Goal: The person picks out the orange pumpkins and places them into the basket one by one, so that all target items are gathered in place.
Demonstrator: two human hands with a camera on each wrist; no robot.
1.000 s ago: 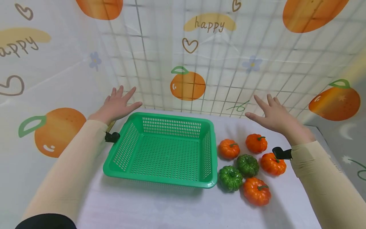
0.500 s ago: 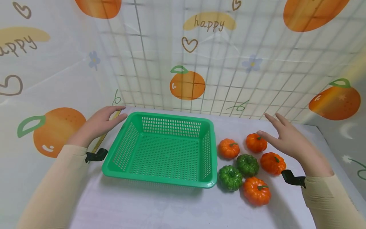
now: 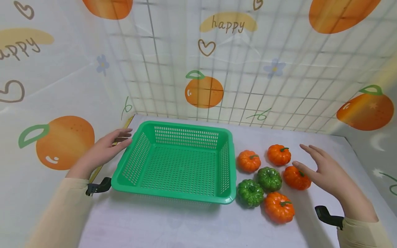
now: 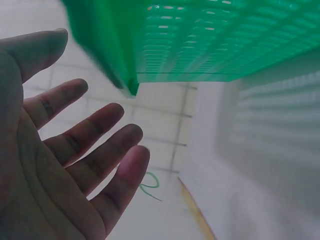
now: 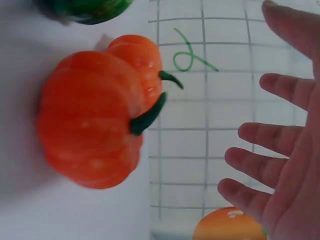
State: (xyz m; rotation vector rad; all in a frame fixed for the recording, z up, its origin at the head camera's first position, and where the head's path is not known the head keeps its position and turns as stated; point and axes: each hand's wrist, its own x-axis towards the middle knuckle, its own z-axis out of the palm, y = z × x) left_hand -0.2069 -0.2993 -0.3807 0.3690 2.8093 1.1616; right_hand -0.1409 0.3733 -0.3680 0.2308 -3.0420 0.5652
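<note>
Holding nothing, my right hand (image 3: 332,177) hangs with its fingers (image 5: 275,138) spread and close to straight, the thumb well away from the rest. My left hand (image 3: 107,148) is bare too, its fingers (image 4: 90,132) a little bent and fanned apart.

Just left of my right palm sits the right pumpkin (image 3: 295,178), orange and squat. From above my thumb tip overlaps it, but the right wrist view shows a gap, so I am beside it and not touching. It is round, with no long axis to match. My right hand is plainly the nearer one; the basket (image 3: 173,195) lies between my left hand and every pumpkin.

Past it, the back pumpkin (image 3: 279,155), also orange, stands farther off and to the left. Leftward come two green pumpkins (image 3: 269,179) set close together, then the small pumpkin (image 3: 249,162) near the basket, with the front pumpkin (image 3: 279,208) closest to my body.

The basket's long axis runs left to right, its left end just beside my left fingers. Everything stands on a pale surface (image 3: 149,227), with a printed sheet (image 3: 161,86) behind.
</note>
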